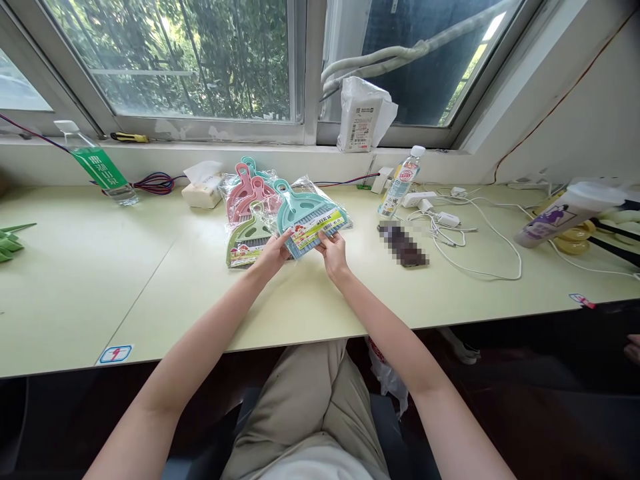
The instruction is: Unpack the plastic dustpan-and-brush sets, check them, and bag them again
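Note:
Both of my hands grip a wrapped turquoise dustpan and brush set (301, 212), tilted above the table. My left hand (277, 251) is closed on its lower left corner. At its lower edge, to the right, my right hand (332, 252) pinches the packaging. A printed yellow label runs across the bristles. Behind and left of it lie more sets in clear plastic: a green dustpan set (243, 240), pink dustpan sets (243, 190) and another turquoise one (249, 164) at the back. They overlap, so parts of them are hidden.
A tissue pack (203, 190) and a green-labelled bottle (103, 167) stand to the left. On the right are a clear bottle (401, 181), a blurred dark object (403, 245), white cables (493, 275) and a cup (565, 215). A box in plastic (363, 120) stands on the windowsill.

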A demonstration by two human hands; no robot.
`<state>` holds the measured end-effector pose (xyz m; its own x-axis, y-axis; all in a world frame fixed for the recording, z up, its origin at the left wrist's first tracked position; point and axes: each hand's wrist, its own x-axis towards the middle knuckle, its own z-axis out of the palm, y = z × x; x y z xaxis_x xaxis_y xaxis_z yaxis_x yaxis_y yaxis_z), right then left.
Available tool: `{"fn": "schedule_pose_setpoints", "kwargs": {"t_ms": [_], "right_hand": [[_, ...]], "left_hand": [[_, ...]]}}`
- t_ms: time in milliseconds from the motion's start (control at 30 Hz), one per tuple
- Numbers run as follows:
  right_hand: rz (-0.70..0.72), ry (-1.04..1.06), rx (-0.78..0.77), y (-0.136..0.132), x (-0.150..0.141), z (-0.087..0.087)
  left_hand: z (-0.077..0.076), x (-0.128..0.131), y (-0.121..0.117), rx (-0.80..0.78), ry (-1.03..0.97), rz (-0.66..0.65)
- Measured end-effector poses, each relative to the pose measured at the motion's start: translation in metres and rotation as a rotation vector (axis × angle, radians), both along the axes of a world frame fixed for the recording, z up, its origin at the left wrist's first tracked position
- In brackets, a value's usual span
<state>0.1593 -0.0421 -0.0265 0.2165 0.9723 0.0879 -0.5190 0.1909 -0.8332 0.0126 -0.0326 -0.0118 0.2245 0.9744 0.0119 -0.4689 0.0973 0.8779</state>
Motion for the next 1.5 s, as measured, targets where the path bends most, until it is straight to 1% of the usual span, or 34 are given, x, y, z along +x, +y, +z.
{"fn": "schedule_pose_setpoints", "kwargs": {"t_ms": [167, 233, 300, 400, 467, 500, 567, 667, 733, 867, 933, 1000, 1100, 1233, 1367, 1500], "right_hand": [[-0.034, 0.027, 0.007, 0.001, 0.001, -0.003], [-0.044, 0.038, 0.008, 0.001, 0.001, -0.002], [-0.042, 0.049, 0.002, 0.0, 0.002, -0.001], [-0.015, 0.053, -0.026, 0.0, 0.001, 0.0], [0.014, 0.05, -0.041, 0.0, 0.001, -0.001], [0.027, 0.048, -0.046, 0.001, 0.0, -0.001], [0.038, 0.049, -0.055, 0.001, 0.001, -0.002], [0.018, 0.058, -0.05, 0.002, 0.002, -0.002], [-0.002, 0.067, -0.03, 0.002, 0.003, -0.002], [-0.023, 0.085, -0.013, 0.002, 0.003, -0.003], [-0.02, 0.088, -0.012, 0.002, 0.001, -0.004], [-0.011, 0.09, -0.013, 0.002, 0.0, -0.005], [0.024, 0.081, -0.038, 0.003, -0.001, -0.005], [0.095, 0.061, -0.097, 0.002, 0.0, -0.002], [0.143, 0.043, -0.054, 0.001, 0.002, 0.003], [0.124, 0.036, -0.047, 0.001, 0.004, 0.002]], "left_hand": [[-0.002, 0.003, -0.009, 0.004, 0.01, -0.128], [-0.003, 0.006, -0.01, -0.013, 0.007, -0.16], [-0.003, 0.008, -0.01, -0.04, 0.011, -0.136], [-0.001, 0.006, -0.006, -0.067, 0.03, -0.022], [-0.001, 0.003, -0.004, -0.059, 0.05, 0.025], [-0.001, 0.002, -0.004, -0.045, 0.061, 0.022], [-0.001, 0.0, -0.005, -0.005, 0.086, -0.025], [-0.005, 0.002, -0.01, 0.039, 0.102, -0.1], [-0.006, 0.006, -0.013, 0.027, 0.085, -0.128], [-0.007, 0.012, -0.014, -0.05, 0.027, -0.145], [-0.005, 0.012, -0.011, -0.059, 0.011, -0.122], [-0.005, 0.009, -0.008, -0.038, 0.035, -0.058], [-0.006, 0.005, -0.005, 0.013, 0.138, 0.047], [-0.008, 0.004, -0.005, 0.092, 0.241, 0.107], [-0.008, 0.004, -0.006, 0.12, 0.275, 0.128], [-0.006, 0.003, -0.006, 0.16, 0.301, 0.063]]}}
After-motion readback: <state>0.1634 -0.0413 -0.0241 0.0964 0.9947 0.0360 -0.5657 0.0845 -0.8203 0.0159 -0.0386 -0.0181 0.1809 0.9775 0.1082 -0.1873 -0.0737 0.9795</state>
